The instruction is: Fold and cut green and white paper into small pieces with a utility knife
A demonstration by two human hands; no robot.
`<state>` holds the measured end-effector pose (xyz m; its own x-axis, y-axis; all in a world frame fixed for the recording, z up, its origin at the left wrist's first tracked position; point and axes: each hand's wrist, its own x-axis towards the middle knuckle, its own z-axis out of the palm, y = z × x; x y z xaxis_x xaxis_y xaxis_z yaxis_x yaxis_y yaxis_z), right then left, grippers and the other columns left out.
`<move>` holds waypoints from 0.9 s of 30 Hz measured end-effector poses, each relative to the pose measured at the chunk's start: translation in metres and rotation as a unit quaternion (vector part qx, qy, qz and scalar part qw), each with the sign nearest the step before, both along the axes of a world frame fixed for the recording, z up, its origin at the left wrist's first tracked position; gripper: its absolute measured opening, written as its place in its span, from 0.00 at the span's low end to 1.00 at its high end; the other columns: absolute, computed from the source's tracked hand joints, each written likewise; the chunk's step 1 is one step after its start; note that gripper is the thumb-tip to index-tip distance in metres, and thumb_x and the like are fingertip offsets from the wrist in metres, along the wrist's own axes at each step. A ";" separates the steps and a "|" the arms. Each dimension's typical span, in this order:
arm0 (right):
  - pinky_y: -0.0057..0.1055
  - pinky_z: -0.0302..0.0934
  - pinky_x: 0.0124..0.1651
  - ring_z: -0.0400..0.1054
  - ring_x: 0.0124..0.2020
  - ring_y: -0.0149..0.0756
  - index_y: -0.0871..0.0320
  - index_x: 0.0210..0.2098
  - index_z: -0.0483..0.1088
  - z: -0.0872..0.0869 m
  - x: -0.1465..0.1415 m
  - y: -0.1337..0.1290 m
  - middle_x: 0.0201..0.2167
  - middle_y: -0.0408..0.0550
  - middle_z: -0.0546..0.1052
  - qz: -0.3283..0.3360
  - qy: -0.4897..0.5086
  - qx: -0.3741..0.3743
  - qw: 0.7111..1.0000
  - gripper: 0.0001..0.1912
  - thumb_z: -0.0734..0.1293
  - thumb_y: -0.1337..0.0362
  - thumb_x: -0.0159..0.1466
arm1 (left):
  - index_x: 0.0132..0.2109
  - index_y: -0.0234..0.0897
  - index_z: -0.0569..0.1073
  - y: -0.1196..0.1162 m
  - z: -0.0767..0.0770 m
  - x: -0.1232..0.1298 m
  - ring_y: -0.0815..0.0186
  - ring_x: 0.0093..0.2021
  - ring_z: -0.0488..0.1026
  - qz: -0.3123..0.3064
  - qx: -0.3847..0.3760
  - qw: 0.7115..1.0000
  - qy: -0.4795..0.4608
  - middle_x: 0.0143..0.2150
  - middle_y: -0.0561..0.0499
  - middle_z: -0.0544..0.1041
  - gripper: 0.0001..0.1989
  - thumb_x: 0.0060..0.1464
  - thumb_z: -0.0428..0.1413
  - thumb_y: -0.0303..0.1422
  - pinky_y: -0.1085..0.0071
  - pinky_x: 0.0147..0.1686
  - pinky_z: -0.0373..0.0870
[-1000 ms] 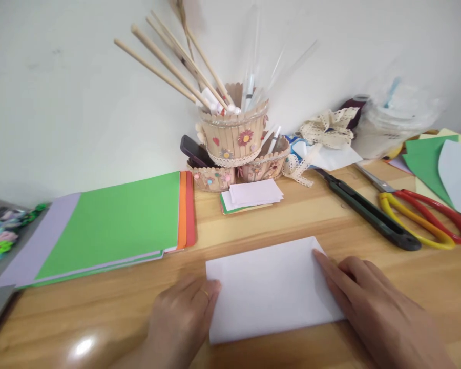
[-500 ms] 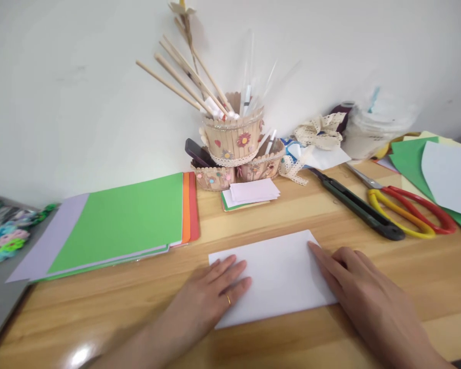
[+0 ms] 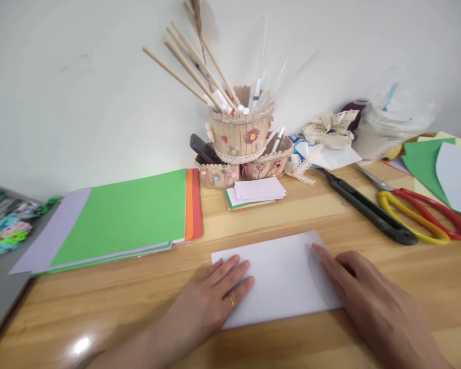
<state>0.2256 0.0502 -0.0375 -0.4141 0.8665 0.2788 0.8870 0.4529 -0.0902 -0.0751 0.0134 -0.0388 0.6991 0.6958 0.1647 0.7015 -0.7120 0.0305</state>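
Note:
A white sheet of paper (image 3: 284, 277), roughly rectangular, lies flat on the wooden table (image 3: 138, 287) in front of me. My left hand (image 3: 218, 292), with a ring on one finger, rests spread over the sheet's left end. On the right edge lies my right hand (image 3: 361, 292), its index finger stretched out near the upper right corner and its other fingers bent. Neither hand grasps the paper; both touch it from above.
Coloured sheets (image 3: 123, 215) are stacked at the left. Behind are small paper slips (image 3: 259, 189) and decorated wooden baskets (image 3: 240, 136) with sticks. A utility knife (image 3: 369, 207), scissors (image 3: 422, 212), a plastic cup (image 3: 384, 133) and cut paper (image 3: 459, 174) are at the right.
The view has shifted slightly, so the background objects appear a little further right. Both hands keep nearly the same places on the white sheet.

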 end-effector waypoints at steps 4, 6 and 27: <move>0.35 0.65 0.38 0.70 0.40 0.40 0.50 0.61 0.58 -0.008 0.002 -0.002 0.42 0.50 0.72 0.009 0.056 -0.022 0.998 0.26 0.50 0.68 0.64 | 0.60 0.34 0.65 0.003 0.014 0.000 0.58 0.64 0.61 -0.015 0.000 1.000 0.024 0.63 0.45 0.67 0.21 0.62 0.44 0.19 0.61 0.58 0.66; 0.36 0.64 0.40 0.69 0.42 0.41 0.50 0.61 0.58 -0.011 0.003 -0.001 0.43 0.50 0.72 0.013 0.061 -0.026 0.998 0.27 0.50 0.68 0.64 | 0.60 0.33 0.65 0.005 0.021 0.000 0.57 0.63 0.63 -0.023 -0.008 0.999 0.036 0.62 0.44 0.67 0.20 0.64 0.44 0.21 0.62 0.57 0.68; 0.29 0.67 0.32 0.73 0.36 0.38 0.45 0.64 0.52 -0.018 0.022 0.016 0.43 0.50 0.72 0.067 -0.040 -0.018 0.997 0.32 0.55 0.69 0.60 | 0.59 0.33 0.65 0.011 0.021 -0.004 0.56 0.63 0.63 -0.018 -0.050 0.999 -0.006 0.62 0.44 0.67 0.19 0.63 0.46 0.21 0.58 0.57 0.67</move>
